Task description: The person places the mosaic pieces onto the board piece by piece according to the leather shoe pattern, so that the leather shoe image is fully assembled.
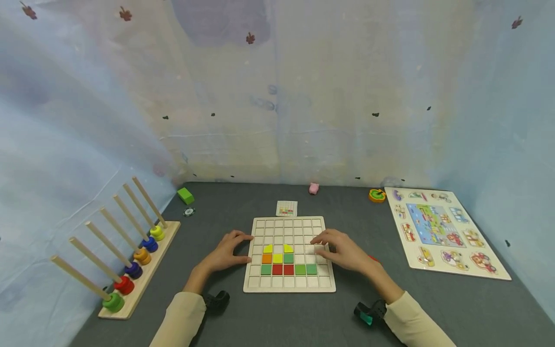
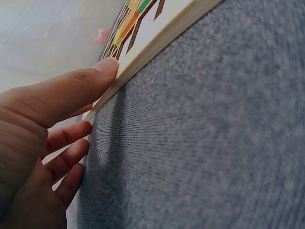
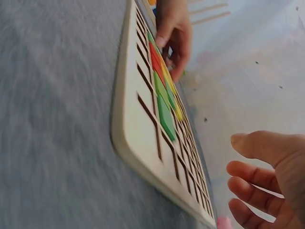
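Note:
A square wooden grid board [image 1: 256, 284] lies in the middle of the table. Its lower rows hold flat tiles: two red tiles [image 1: 283, 269], several green tiles [image 1: 305, 269], an orange tile [image 1: 266, 259], a yellow square [image 1: 277, 259] and two yellow pieces with a cut corner [image 1: 288, 248]. At the board's left edge, my left hand [image 1: 223, 253] rests its thumb and fingertips against the rim, fingers loosely extended. My right hand [image 1: 342, 250] hovers by the right edge, its fingers relaxed and nothing between them, apart from the board in the right wrist view.
Behind the board lies a small pattern card [image 1: 286, 208]. A peg rack with coloured rings [image 1: 145, 284] stands left, a picture puzzle board [image 1: 401, 231] right. Along the back are a green block [image 1: 185, 195], a pink pig [image 1: 314, 188] and an orange-green toy [image 1: 376, 195]. Something red [image 1: 373, 258] shows beside my right wrist.

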A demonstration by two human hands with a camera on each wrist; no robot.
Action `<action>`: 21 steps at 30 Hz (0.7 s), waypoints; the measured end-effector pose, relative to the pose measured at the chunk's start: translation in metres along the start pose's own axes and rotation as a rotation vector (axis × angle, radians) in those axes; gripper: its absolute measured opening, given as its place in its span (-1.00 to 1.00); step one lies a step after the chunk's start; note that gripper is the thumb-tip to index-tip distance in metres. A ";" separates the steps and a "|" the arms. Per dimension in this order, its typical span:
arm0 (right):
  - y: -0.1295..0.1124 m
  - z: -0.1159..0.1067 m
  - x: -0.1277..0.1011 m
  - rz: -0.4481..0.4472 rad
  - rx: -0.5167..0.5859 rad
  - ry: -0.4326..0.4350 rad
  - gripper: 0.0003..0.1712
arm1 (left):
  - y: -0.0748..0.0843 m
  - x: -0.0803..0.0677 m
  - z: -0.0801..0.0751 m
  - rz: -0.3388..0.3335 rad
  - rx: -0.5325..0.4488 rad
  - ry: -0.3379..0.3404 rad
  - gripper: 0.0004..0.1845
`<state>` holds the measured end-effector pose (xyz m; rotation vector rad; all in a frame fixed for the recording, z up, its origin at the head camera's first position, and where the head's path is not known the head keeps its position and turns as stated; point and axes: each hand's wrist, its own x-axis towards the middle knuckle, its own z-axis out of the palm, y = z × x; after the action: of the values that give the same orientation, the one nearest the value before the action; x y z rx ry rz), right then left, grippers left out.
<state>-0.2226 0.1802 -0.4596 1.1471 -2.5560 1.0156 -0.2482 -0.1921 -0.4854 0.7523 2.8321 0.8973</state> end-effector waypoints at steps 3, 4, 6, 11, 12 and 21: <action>0.005 -0.010 -0.008 0.022 -0.009 0.004 -0.71 | 0.000 0.000 0.000 0.009 -0.001 0.001 -0.34; 0.007 -0.014 -0.010 0.027 -0.010 0.007 -0.70 | 0.000 0.000 0.000 0.010 -0.004 0.000 -0.34; 0.010 -0.019 -0.016 0.036 -0.007 0.010 -0.69 | 0.000 0.000 0.000 0.009 -0.007 -0.001 -0.33; 0.017 -0.031 -0.029 0.039 -0.006 -0.002 -0.69 | -0.001 0.000 0.000 0.000 -0.012 -0.005 -0.33; 0.018 -0.033 -0.031 0.040 -0.010 -0.010 -0.69 | -0.001 0.000 0.000 -0.002 -0.016 -0.008 -0.33; 0.028 -0.048 -0.049 0.111 -0.073 -0.103 -0.65 | -0.001 0.000 0.000 -0.004 -0.019 -0.009 -0.33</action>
<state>-0.2147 0.2539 -0.4580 1.0764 -2.7404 0.8998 -0.2491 -0.1928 -0.4863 0.7460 2.8122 0.9163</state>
